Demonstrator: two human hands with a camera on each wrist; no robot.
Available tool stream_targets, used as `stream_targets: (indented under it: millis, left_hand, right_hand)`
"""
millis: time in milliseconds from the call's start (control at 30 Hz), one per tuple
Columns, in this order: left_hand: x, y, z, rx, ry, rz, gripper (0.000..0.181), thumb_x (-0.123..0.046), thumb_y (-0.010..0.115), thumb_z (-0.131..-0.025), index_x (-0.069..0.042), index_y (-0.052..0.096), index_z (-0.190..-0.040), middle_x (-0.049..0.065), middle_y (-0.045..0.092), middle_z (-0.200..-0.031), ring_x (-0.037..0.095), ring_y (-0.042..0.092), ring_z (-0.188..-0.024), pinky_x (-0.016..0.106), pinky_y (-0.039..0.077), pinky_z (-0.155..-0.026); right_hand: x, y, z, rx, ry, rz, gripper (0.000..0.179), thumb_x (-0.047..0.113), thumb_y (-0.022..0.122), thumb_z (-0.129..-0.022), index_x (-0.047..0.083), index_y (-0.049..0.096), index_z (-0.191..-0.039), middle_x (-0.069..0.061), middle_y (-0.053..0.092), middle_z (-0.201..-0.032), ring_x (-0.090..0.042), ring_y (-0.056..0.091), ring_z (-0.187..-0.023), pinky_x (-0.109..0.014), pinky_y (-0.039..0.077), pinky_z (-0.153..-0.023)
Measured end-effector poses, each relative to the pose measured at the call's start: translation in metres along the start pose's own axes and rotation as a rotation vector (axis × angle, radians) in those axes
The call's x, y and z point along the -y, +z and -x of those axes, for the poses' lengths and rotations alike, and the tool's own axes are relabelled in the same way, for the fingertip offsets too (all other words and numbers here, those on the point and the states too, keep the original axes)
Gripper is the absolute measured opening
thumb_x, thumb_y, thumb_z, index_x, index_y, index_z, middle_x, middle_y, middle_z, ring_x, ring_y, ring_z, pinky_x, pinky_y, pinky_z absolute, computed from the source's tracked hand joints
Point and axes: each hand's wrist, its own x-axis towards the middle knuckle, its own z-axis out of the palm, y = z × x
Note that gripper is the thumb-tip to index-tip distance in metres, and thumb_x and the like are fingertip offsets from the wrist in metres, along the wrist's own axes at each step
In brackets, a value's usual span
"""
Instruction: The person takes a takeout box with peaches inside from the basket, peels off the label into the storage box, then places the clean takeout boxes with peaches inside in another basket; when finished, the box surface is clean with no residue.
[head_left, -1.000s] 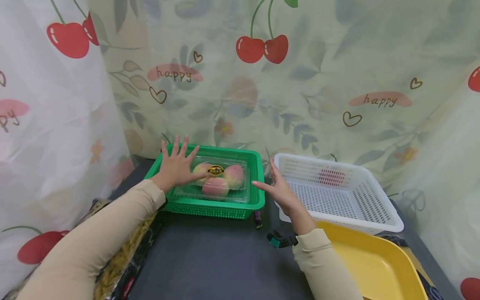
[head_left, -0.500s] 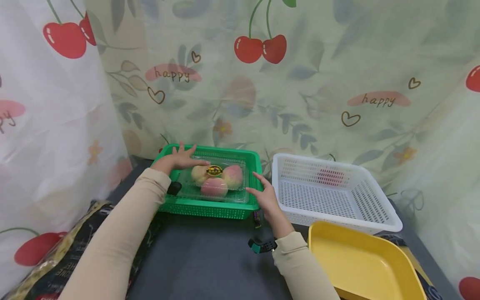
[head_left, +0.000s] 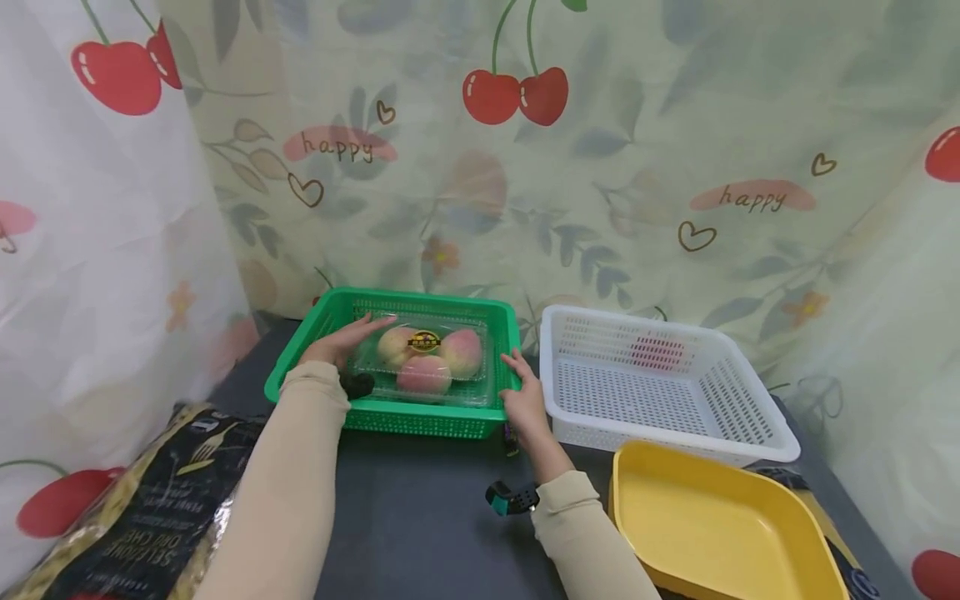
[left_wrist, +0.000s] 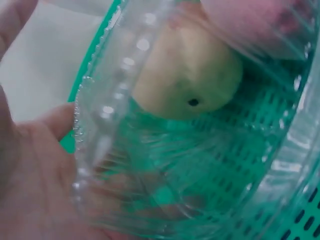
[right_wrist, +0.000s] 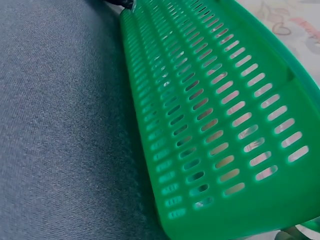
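Clear box: I see a clear plastic clamshell [head_left: 422, 365] lying inside the green basket [head_left: 300, 356], roughly in its middle, holding three peaches [head_left: 424, 375] and a round dark-and-gold sticker [head_left: 424, 339] on the lid.
Close-up of box: from my left wrist view the ribbed edge of the clamshell [left_wrist: 100, 145] lies right against my palm, with a pale yellow peach [left_wrist: 187, 82] behind the plastic and the basket's green mesh [left_wrist: 240, 165] under it.
Left hand: my left hand [head_left: 341, 343] is at the left end of the clamshell, fingers straight and relaxed, laid flat against its edge and lid; it touches the box but does not grip it.
Right hand: my right hand [head_left: 522, 393] rests at the right rim of the green basket, fingers fairly straight against the rim; I cannot tell whether they reach the clamshell itself.
Basket wall: my right wrist view shows the slotted outer wall of the green basket [right_wrist: 220, 120] standing on the dark grey table [right_wrist: 60, 130].
Further right: a white slotted basket [head_left: 742, 433] stands just beside the green one, and a yellow tray [head_left: 720, 533] lies nearer to me.
Near left: a dark pasta bag [head_left: 142, 508] lies at the table's edge.
Behind: a cherry-printed curtain [head_left: 637, 150] hangs.
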Motion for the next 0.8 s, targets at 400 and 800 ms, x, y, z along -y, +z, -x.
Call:
stream_targets:
  millis: [400,800]
  left_hand:
    - [0.010,0.009,0.001,-0.013,0.009,-0.111,0.096,-0.049,0.046,-0.093,-0.018,-0.030,-0.142,0.014,-0.031,-0.151,0.041,-0.015,-0.141,0.061,0.008,-0.112]
    - [0.007,0.022,-0.011,-0.134,0.045,-0.033,0.079,-0.036,0.042,-0.099,-0.015,-0.016,-0.149,0.028,0.001,-0.154,0.044,0.049,-0.119,0.037,0.053,-0.071]
  right_hand:
    - [-0.005,0.002,-0.001,-0.029,0.002,-0.026,0.056,-0.015,0.044,-0.082,0.010,0.052,-0.132,0.004,0.021,-0.155,-0.027,0.012,-0.145,-0.030,0.038,-0.080]
    - [-0.003,0.001,-0.002,-0.029,-0.007,-0.016,0.053,-0.015,0.043,-0.081,0.007,0.055,-0.127,0.003,0.022,-0.155,-0.028,0.011,-0.145,-0.027,0.039,-0.073]
